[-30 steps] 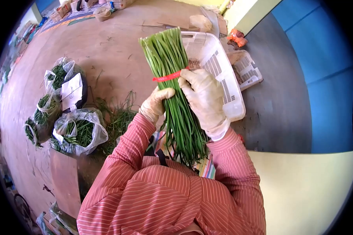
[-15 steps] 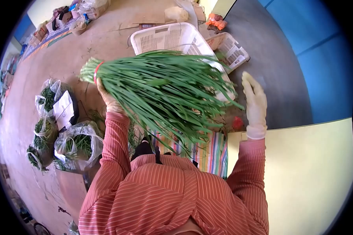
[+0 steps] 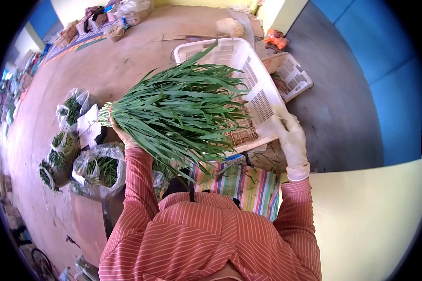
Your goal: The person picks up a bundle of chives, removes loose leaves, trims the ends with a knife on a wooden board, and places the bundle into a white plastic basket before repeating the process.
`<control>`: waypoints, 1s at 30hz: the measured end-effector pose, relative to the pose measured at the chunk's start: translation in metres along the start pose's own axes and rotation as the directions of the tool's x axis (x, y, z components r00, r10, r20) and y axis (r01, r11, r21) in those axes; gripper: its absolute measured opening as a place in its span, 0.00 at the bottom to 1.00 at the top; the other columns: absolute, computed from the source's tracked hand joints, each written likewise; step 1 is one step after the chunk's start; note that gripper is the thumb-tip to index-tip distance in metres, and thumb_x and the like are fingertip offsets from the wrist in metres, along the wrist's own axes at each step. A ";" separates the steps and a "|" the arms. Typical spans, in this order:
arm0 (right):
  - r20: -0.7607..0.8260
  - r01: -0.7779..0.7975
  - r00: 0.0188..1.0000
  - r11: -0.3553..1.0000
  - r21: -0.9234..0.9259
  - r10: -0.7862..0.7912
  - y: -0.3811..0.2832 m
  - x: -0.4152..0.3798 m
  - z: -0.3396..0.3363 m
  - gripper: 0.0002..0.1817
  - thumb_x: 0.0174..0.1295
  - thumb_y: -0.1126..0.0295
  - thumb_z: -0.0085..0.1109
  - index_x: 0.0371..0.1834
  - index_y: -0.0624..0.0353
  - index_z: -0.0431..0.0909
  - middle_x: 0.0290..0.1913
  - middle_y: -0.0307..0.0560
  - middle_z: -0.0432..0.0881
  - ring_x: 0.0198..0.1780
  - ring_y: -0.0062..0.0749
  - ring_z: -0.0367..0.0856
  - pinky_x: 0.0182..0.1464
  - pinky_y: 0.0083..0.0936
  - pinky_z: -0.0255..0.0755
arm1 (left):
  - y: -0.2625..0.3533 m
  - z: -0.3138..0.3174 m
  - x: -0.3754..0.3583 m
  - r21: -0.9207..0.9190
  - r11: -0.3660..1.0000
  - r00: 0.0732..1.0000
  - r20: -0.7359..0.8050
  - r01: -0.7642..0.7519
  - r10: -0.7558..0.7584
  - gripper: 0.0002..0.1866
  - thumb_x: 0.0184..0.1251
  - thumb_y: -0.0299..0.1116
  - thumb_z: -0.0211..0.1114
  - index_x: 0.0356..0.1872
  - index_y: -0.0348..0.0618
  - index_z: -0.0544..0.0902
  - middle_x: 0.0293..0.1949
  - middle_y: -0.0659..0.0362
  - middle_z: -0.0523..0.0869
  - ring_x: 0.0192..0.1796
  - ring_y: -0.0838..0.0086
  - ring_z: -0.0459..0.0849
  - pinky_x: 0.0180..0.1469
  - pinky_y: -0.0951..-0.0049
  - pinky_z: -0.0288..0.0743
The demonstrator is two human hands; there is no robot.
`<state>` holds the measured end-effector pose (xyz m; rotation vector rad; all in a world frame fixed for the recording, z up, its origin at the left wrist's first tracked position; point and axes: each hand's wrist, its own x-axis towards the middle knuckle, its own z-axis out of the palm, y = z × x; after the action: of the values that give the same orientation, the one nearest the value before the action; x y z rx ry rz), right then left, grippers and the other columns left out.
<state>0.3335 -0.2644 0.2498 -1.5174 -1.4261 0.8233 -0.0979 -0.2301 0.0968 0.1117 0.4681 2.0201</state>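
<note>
A large bunch of garlic chives (image 3: pixel 178 107) spreads across the middle of the view, its pale stem ends to the left and its loose green leaves fanned out to the right. Around the stems runs a red band. My left hand (image 3: pixel 122 135), gloved, is closed around the bunch just below that band; part of the fingers is hidden under the leaves. At the right, my gloved right hand (image 3: pixel 291 140) holds nothing, with its fingers apart and slightly bent. It is beside the right side of the white plastic basket (image 3: pixel 262 105), which lies partly behind the leaves.
Plastic bags of greens (image 3: pixel 101 171) stand on the floor at left. A striped woven sheet (image 3: pixel 253 187) lies in front of me. Beyond the basket is a smaller crate (image 3: pixel 290 77). A pale yellow surface (image 3: pixel 356 215) is at right, with blue panels (image 3: pixel 361 47) behind.
The leafy end of the chives has swung left and upward, uncovering more of the basket. My right hand has come lower and its fingers are more bent. The whole view has shifted slightly.
</note>
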 end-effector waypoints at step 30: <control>0.994 -0.079 0.036 0.992 -0.097 0.100 -0.163 0.065 0.342 0.22 0.55 0.73 0.74 0.55 0.64 0.83 0.41 0.39 0.88 0.39 0.20 0.82 0.46 0.21 0.78 | 0.167 -0.072 -0.013 -0.177 0.984 0.999 -0.054 -0.013 0.004 0.33 0.61 0.60 0.68 0.57 0.45 0.82 0.52 0.54 0.88 0.50 0.59 0.87 0.56 0.54 0.83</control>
<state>-0.0349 -0.1545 0.2674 -0.8410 -2.2910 2.3056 -0.2504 -0.3296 0.0947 -0.0498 0.3196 2.0674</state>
